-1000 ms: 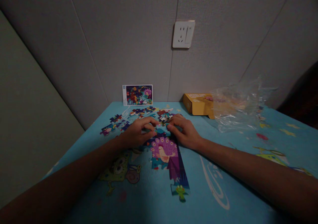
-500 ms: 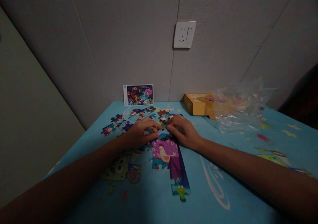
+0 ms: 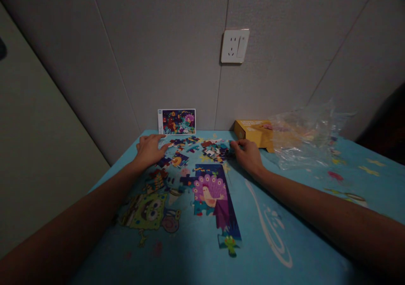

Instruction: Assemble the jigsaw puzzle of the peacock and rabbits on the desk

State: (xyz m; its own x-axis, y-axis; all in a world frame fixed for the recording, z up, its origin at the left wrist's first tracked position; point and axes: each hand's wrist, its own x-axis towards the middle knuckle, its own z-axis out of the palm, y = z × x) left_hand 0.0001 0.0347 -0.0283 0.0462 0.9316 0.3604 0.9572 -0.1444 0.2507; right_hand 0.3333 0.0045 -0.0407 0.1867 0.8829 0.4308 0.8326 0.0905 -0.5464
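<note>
A partly joined jigsaw puzzle (image 3: 210,188) with a pink peacock lies on the blue cartoon-print cloth. Beyond its left side, my left hand (image 3: 148,151) is over the loose pieces, its thumb and fingers apart and nothing visibly held. My right hand (image 3: 248,155) is at the right edge of a heap of puzzle pieces (image 3: 215,151), thumb and fingers pinched on a dark puzzle piece (image 3: 231,148) that they partly cover. More loose pieces (image 3: 177,160) lie between the left hand and the joined part.
A picture card (image 3: 179,122) of the puzzle leans against the wall at the back. To the right stands a yellow box (image 3: 253,133), partly behind a clear plastic bag (image 3: 303,137). A socket plate (image 3: 235,46) is on the wall.
Both hands have left the top of the joined puzzle and moved apart: the left one to the left and farther back, the right one to the right. The puzzle's upper part is now uncovered.
</note>
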